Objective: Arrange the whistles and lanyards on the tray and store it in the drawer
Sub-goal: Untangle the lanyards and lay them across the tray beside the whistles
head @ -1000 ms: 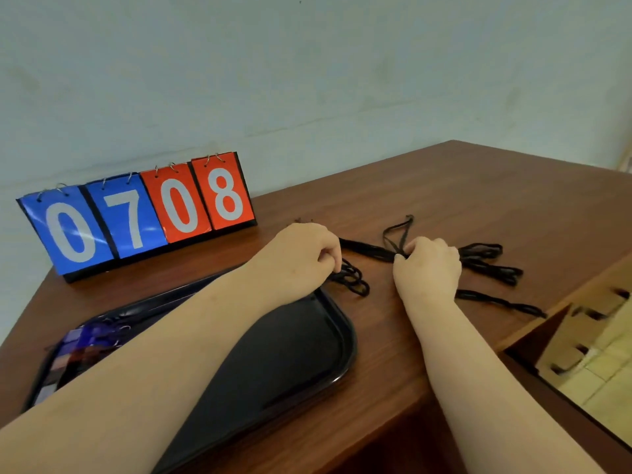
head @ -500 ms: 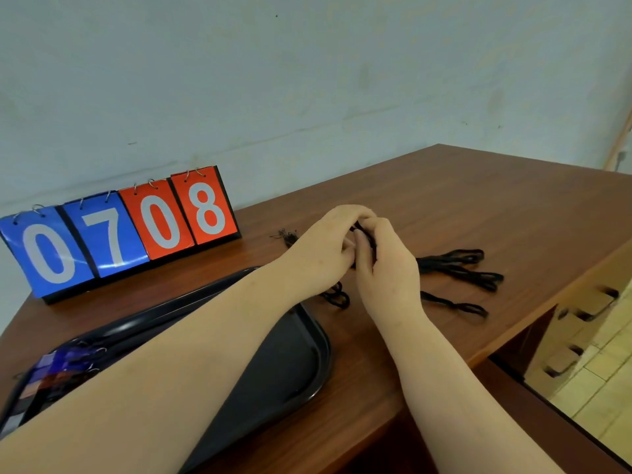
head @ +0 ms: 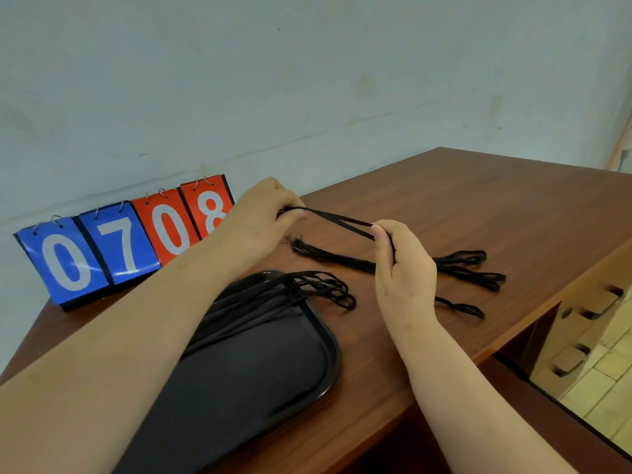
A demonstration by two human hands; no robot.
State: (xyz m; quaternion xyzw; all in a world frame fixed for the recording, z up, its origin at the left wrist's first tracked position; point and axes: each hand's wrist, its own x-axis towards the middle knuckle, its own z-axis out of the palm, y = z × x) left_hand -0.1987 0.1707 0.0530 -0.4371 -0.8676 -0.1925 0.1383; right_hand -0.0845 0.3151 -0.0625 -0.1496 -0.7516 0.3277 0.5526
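Note:
A black lanyard (head: 338, 220) is stretched taut in the air between my two hands, above the table. My left hand (head: 263, 213) pinches its far end and my right hand (head: 403, 265) pinches its near end. A black tray (head: 318, 367) lies at the table's front, with several black lanyards (head: 307, 285) laid across it, their loops hanging over its right rim. More loose black lanyards (head: 458, 265) lie on the table behind my right hand. No whistle is visible.
A flip scoreboard (head: 119, 244) reading 0708 stands at the back left against the wall. The wooden table (head: 478, 206) ends at a front edge on the right, with cardboard boxes (head: 581, 336) on the floor below.
My hands, which were together over the loose lanyards, have lifted one lanyard and drawn apart, pulling it straight. The view has tilted, showing more of the lanyards on the tray.

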